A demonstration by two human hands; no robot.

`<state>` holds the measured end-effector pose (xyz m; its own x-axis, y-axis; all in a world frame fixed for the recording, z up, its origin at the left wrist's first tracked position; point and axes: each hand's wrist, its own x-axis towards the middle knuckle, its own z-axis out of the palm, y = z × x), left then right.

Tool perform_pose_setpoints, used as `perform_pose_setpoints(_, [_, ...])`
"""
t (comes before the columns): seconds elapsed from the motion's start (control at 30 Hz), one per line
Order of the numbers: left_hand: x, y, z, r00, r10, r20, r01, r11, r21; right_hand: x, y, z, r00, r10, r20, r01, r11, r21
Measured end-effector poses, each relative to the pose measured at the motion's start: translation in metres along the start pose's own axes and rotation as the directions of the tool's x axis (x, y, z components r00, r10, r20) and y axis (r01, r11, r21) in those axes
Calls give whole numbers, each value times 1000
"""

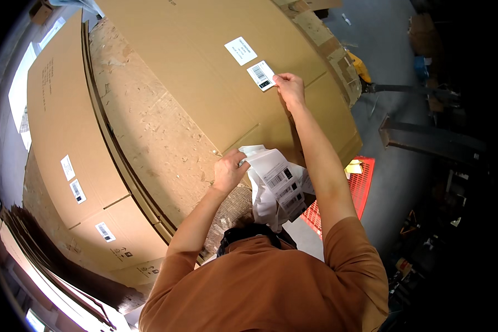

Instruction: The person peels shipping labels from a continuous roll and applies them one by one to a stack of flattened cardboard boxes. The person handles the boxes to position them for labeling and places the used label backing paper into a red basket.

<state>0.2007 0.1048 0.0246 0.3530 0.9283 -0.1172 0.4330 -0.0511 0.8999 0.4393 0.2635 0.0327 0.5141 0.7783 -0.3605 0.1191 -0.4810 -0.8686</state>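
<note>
My right hand (290, 88) pinches the right edge of a white barcode label (260, 75), which lies against a large flat brown cardboard sheet (205, 61). Just up and left of it, a second white label (240, 51) sits flat on the same cardboard. Nearer to me, my left hand (229, 170) is closed on the upper left edge of a crumpled strip of label sheets (276, 180). That strip hangs down in front of my body, with several printed labels showing on it.
A stack of flattened cardboard boxes (77, 127) with labels lies to the left on a worn chipboard surface (149, 122). At the right stands a red plastic crate (362, 185). Beyond it are a dark metal beam (420, 138) and grey floor (376, 33).
</note>
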Motion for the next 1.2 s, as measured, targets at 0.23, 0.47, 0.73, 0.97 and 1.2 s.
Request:
perform_pose_setpoints(0.23, [0, -2, 2, 1000, 13, -9, -12, 1000, 27, 0, 0, 6, 973, -232, -8, 194, 830, -523])
perform_pose_setpoints(0.47, [0, 1, 1, 1000, 10, -11, -9, 998, 60, -34, -59, 23, 994, -103, 44, 76, 339, -938])
perform_pose_setpoints(0.73, [-3, 4, 4, 1000, 15, -24, -13, 998, 69, -27, 15, 29, 802, -422, 422, 537, 199, -820])
perform_pose_setpoints(0.97, [-3, 9, 1, 989, -119, -90, 105, 983, -147, -85, 28, -49, 837, -98, 538, 484, 592, -644])
perform_pose_setpoints(1.2, [-6, 42, 0, 980, -192, -57, 181, 970, -165, -189, -15, -131, 689, -134, 712, 114, 991, 76])
